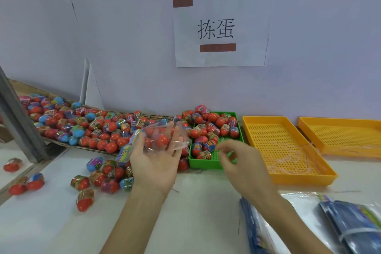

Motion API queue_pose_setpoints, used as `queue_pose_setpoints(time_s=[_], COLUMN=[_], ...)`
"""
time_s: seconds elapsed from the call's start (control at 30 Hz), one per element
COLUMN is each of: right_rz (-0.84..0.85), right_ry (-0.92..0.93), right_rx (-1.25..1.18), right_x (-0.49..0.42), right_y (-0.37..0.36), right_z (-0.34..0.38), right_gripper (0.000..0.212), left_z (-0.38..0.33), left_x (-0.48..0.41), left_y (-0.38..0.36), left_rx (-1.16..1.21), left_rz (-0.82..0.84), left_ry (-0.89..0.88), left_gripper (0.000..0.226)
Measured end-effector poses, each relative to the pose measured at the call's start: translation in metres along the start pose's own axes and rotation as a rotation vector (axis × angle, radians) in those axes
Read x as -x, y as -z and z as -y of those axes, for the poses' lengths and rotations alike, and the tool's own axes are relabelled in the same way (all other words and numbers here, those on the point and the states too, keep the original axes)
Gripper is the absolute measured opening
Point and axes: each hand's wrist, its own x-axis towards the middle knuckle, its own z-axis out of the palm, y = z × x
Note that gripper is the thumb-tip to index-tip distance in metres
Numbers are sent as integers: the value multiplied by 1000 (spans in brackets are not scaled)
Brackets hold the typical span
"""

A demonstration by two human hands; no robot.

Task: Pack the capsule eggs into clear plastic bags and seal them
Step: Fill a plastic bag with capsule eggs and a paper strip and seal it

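Capsule eggs (99, 130): heaped at left, likely hard, light, prone to roll. Clear plastic bag (165, 140): limp, slippery, some eggs inside, cradled in open-palmed left hand (154, 163); best pinched at its mouth. Right hand (239, 161): empty, fingers loosely curled beside green tray (206, 163).

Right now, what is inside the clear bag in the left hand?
The clear bag on the left hand holds red capsule eggs; the fingers cover part, so a count is unclear.

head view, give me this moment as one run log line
left hand: palm up, holds clear bag with eggs | right hand: empty, beside green tray | seal: cannot tell
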Motion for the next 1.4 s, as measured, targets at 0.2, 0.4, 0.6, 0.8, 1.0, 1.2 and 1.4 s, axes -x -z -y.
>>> queue_pose_setpoints(time_s=[0.2, 0.4, 0.6, 0.8, 1.0, 1.2, 1.4], right_rz=[168, 12, -348, -177, -213, -332, -287], right_ry=[-131, -90, 125, 295, 217, 156, 185], right_rx=[352, 17, -474, -230, -146, -224, -209], right_x=[-33, -32, -16, -8, -4, -4, -6], right_y=[-28, -29, 8, 0, -4, -7, -4], right_z=[6, 9, 26, 40, 41, 39, 38], right_gripper=[25, 11, 23, 31, 29, 28, 26], left_z=[2, 9, 13, 17, 16, 17, 19], left_x=[1, 4, 8, 12, 14, 13, 14], left_y=[1, -4, -7, -10, -12, -9, -8], left_rx=[-26, -113, -219, -401, -331, -230, -228], left_rz=[10, 14, 86, 141, 127, 193, 241], left_ry=[34, 31, 50, 56, 168, 189, 220], left_gripper=[59, 36, 17, 39, 52, 60, 55])
